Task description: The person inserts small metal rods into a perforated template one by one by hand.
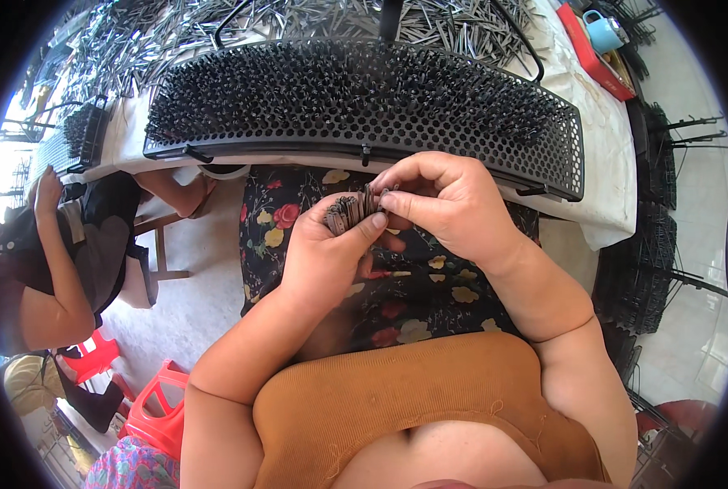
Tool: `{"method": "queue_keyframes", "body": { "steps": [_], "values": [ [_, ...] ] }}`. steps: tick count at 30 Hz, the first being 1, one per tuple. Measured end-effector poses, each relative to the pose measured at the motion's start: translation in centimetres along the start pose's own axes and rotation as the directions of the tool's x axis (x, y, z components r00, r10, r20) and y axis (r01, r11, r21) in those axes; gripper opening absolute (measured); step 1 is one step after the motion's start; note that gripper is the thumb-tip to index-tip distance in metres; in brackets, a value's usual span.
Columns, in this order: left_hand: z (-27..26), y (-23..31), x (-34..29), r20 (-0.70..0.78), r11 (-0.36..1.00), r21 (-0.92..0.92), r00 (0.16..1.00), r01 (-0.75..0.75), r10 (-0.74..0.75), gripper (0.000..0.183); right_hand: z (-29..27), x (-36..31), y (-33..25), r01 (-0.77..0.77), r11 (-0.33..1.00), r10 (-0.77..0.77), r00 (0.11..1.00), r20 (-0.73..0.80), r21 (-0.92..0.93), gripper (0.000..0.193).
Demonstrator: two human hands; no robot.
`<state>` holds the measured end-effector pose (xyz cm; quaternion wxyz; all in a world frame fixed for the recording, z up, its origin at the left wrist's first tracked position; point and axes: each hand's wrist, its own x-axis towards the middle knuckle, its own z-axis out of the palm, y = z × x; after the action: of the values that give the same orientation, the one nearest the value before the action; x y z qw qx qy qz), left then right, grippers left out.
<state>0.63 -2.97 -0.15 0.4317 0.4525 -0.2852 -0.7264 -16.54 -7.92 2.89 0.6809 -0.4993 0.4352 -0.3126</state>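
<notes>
My left hand [317, 248] is closed around a bundle of thin dark metal strips [344, 215], its thumb laid across them. The upper ends fan out above the fingers. Thumb and forefinger of my right hand [455, 200] pinch at the right side of this bundle, on what looks like one thin strip; its lower part is hidden by the fingers. Just beyond both hands stands a long black perforated rack [561, 155]. Dark slender pieces [339, 90] stand upright and crowded in its holes, with bare holes along the near edge and right end.
Loose metal strips [462, 28] lie heaped on the white-covered table [613, 175] behind the rack. A red box [596, 61] with a blue mug [602, 34] stands far right. Dark racks [649, 244] line the right side. At left sits another person [62, 244], near red stools [156, 407].
</notes>
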Motion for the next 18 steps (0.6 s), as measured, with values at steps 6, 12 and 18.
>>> {"method": "queue_keyframes", "body": {
  "steps": [6, 12, 18],
  "values": [
    [-0.4, 0.2, 0.0, -0.021, 0.997, 0.077, 0.999, 0.028, -0.027, 0.014, -0.2, 0.8, 0.4, 0.121, 0.992, -0.122, 0.991, -0.047, -0.033, 0.009],
    [-0.8, -0.5, 0.5, -0.115, 0.999, 0.020, 0.992, 0.049, -0.046, 0.012, -2.8, 3.3, 0.2, 0.532, 0.621, -0.757, 0.599, -0.263, -0.575, 0.010],
    [-0.9, -0.6, 0.5, -0.102, 0.994, 0.053, 0.991, 0.097, -0.092, 0.010, -3.6, 4.3, 0.9, 0.521, 0.389, -0.875, 0.466, -0.129, -0.759, 0.011]
  ]
}}
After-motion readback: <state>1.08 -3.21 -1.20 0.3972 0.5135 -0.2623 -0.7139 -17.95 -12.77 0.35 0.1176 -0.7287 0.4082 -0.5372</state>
